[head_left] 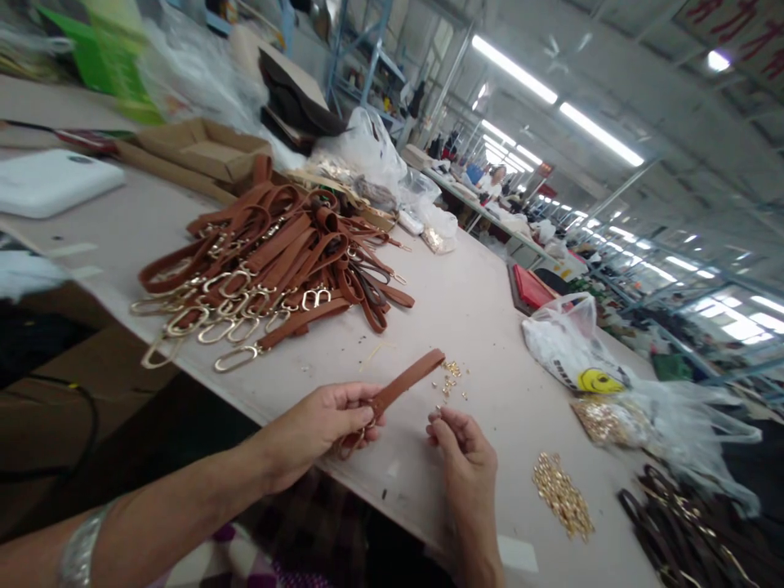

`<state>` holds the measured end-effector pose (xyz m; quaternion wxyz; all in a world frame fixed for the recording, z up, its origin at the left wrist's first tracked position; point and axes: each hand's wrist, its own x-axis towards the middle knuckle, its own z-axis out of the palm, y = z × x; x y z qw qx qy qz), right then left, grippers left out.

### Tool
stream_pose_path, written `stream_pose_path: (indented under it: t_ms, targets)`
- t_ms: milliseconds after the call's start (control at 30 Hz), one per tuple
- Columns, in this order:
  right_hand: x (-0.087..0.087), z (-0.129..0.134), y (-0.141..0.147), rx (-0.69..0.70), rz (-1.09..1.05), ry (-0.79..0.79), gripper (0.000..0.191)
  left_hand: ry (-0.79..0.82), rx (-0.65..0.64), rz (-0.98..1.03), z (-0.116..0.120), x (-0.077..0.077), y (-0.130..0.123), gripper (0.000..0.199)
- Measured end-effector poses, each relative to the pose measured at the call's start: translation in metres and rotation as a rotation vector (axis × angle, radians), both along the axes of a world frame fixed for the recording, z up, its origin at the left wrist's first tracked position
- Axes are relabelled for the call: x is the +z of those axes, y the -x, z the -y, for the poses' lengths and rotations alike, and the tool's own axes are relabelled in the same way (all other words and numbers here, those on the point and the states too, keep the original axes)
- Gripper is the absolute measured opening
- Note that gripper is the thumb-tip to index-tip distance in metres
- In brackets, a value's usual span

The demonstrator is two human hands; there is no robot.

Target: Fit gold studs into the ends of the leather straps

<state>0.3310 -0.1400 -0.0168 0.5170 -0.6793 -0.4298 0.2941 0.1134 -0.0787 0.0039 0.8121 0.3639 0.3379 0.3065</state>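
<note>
My left hand (343,420) is closed on a brown leather strap (409,380), whose free end points up and to the right. Part of the strap and some metal hang below the fingers. To its right, my right hand (462,457) pinches a tiny gold-coloured piece (438,408) between thumb and fingertips. Just beyond that hand lies a small scatter of gold pieces (452,377). A large pile of brown straps (294,253) with gold oval rings (236,358) covers the table at the left. At the right is a bigger heap of gold pieces (560,496).
An open cardboard box (208,151) and a white device (55,181) sit at the far left. Plastic bags (567,339) and dark straps (679,531) lie on the right. The table's near edge (245,415) runs below my forearms. Another person (492,181) is far off.
</note>
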Motion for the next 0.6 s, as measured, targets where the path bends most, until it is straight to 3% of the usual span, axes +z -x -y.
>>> stream_pose_path:
  t_ms: [100,167,233,400,600]
  targets:
    - [0.000,0.011,0.023,0.036,-0.314,-0.016,0.028,0.173,-0.021,0.175,0.005,-0.004,-0.003,0.038]
    - [0.000,0.016,0.035,0.067,-0.416,-0.020,0.026,0.230,-0.014,0.235,0.010,-0.005,-0.005,0.033]
    - [0.000,0.020,0.045,0.108,-0.444,-0.017,0.023,0.205,-0.008,0.232,0.017,-0.003,-0.008,0.026]
    - [-0.001,0.023,0.059,0.179,-0.452,-0.036,0.019,-0.033,-0.143,0.143,0.029,0.003,-0.009,0.025]
    - [-0.005,0.029,0.067,0.165,-0.563,-0.021,0.017,0.044,-0.144,0.184,0.031,-0.009,-0.006,0.031]
